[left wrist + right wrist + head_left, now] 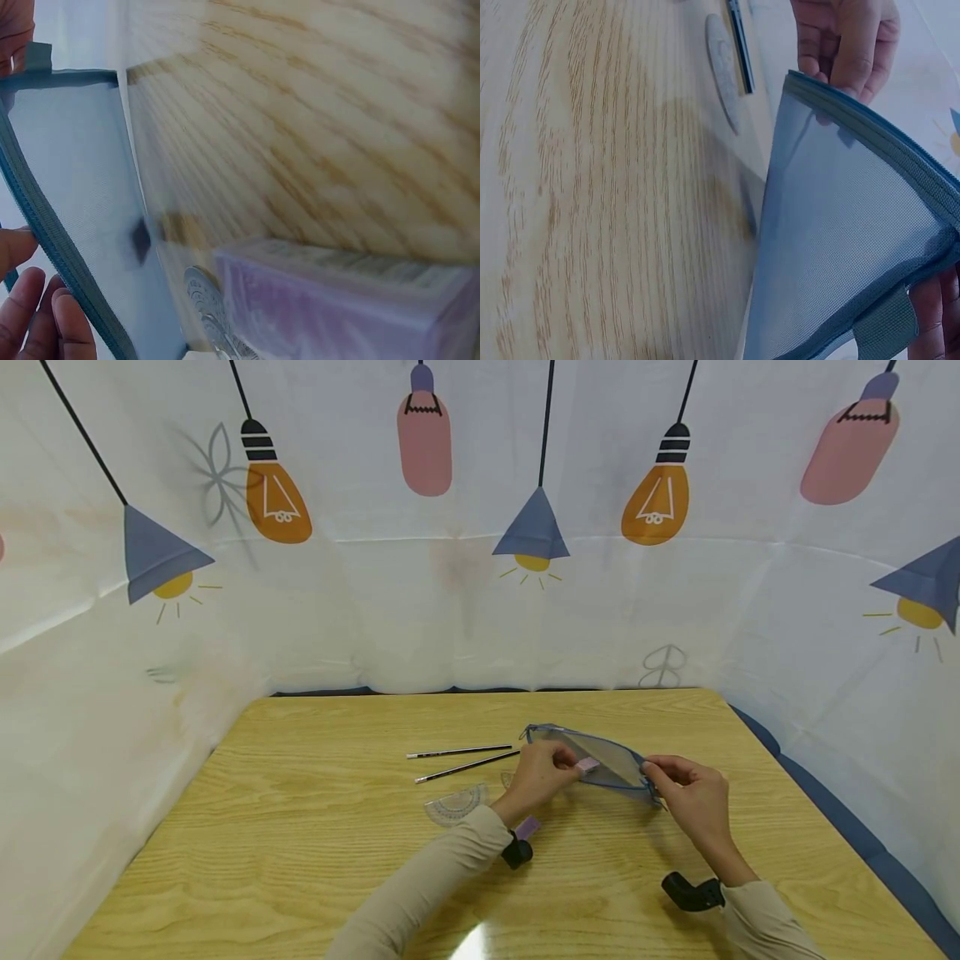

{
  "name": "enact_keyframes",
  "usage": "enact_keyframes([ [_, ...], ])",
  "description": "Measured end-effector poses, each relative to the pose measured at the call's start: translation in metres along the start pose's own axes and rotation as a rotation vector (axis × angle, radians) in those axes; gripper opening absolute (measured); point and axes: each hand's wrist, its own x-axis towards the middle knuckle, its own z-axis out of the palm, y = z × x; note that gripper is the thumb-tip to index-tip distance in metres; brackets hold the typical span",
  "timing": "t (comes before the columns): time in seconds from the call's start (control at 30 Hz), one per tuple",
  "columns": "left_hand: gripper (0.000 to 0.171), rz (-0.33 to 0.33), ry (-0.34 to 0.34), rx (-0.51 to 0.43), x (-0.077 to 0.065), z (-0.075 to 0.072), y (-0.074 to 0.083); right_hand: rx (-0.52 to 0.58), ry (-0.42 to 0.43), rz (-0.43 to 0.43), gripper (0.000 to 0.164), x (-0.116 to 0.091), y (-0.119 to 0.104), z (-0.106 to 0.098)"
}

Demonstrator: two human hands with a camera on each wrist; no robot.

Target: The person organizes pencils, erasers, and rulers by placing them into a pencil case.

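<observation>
A blue-edged mesh zipper pouch (618, 758) is held up tilted over the table. My right hand (693, 797) pinches its right end near a fabric tab (885, 330). My left hand (542, 775) is at the pouch's rim, and its thumb and fingers pinch a small pink eraser (588, 765) by the opening. The wrist views hide that eraser. A second, purple eraser (528, 827) lies on the table by the left wrist; it looms large in the left wrist view (337, 300).
Two dark pencils (459, 750) with pale ends lie left of the pouch. A clear protractor (456, 805) lies nearer, with another clear piece (507, 779) partly behind the left hand. All rest on the wooden table (315, 827), with a printed curtain (457, 610) behind.
</observation>
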Motion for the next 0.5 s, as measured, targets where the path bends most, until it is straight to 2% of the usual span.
enact_keyframes([
  [0.1, 0.009, 0.020, 0.005, -0.009, -0.0012, -0.0016, 0.0015, 0.002, 0.000, 0.001, 0.010, -0.0002, -0.0008, -0.0002],
  [0.5, 0.014, 0.018, 0.001, -0.014, -0.0008, -0.0041, 0.0044, 0.010, 0.003, 0.009, 0.009, -0.0004, -0.0011, 0.0000],
])
